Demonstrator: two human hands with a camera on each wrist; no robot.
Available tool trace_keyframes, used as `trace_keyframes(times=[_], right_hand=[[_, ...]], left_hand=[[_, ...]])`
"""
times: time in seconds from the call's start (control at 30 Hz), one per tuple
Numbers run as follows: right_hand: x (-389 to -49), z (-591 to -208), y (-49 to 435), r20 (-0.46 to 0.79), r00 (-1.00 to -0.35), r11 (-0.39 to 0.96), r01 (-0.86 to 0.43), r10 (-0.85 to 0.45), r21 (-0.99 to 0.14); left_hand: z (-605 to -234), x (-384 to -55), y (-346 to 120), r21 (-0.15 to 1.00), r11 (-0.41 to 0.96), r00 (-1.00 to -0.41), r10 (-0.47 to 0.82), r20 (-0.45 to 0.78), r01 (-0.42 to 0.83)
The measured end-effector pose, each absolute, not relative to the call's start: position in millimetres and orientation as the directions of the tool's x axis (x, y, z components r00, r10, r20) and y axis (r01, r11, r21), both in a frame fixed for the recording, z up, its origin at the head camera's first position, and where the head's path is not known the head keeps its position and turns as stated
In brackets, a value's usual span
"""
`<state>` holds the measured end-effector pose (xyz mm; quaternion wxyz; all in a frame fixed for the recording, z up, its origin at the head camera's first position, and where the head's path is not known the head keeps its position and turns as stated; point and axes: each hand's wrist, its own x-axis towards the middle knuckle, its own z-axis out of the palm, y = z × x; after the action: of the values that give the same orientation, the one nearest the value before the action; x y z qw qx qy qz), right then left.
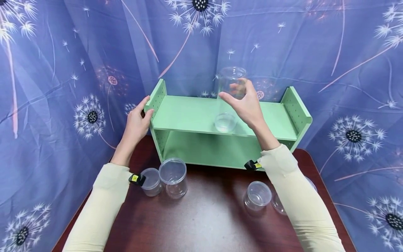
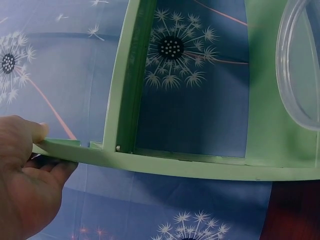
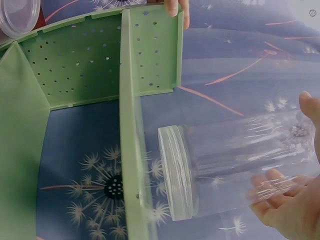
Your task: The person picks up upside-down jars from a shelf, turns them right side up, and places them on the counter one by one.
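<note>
A tall clear plastic jar (image 1: pixel 225 105) stands over the front of the upper board of a green two-tier shelf (image 1: pixel 189 112). My right hand (image 1: pixel 244 101) holds the jar around its upper part, thumb on one side and fingers on the other. In the right wrist view, the jar's lower end has a thick lid-like band (image 3: pixel 177 172) beside the board's edge. My left hand (image 1: pixel 138 119) grips the top of the shelf's left side panel (image 1: pixel 156 96). The left wrist view shows the thumb (image 2: pixel 40 132) on one face of the panel and fingers on the other.
On the brown table (image 1: pixel 207 217) to the left stand a short lidded tub (image 1: pixel 151 185) and a larger clear jar (image 1: pixel 174 180). Another short tub (image 1: pixel 257 196) stands at right, with more clear containers partly hidden by my right sleeve. Blue dandelion-print curtain surrounds the table.
</note>
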<state>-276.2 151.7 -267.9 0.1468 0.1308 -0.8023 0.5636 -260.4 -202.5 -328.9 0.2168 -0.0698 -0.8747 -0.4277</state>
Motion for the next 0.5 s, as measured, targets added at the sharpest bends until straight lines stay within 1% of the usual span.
trace_keyframes(times=[0.17, 0.33, 0.5], right_hand=[[-265, -263, 161, 0.391, -0.92, 0.333, -0.38, -0.036, -0.863], [-254, -259, 174, 0.435, -0.9, 0.309, -0.415, -0.004, -0.856], [-245, -255, 185, 0.474, -0.88, 0.294, -0.454, 0.0, -0.841]], left_hand=[[-330, -261, -203, 0.72, 0.622, -0.898, -0.058, 0.436, 0.309], [-329, -263, -203, 0.718, 0.62, -0.897, -0.052, 0.44, 0.316], [-329, -261, -204, 0.72, 0.622, -0.899, -0.059, 0.434, 0.307]])
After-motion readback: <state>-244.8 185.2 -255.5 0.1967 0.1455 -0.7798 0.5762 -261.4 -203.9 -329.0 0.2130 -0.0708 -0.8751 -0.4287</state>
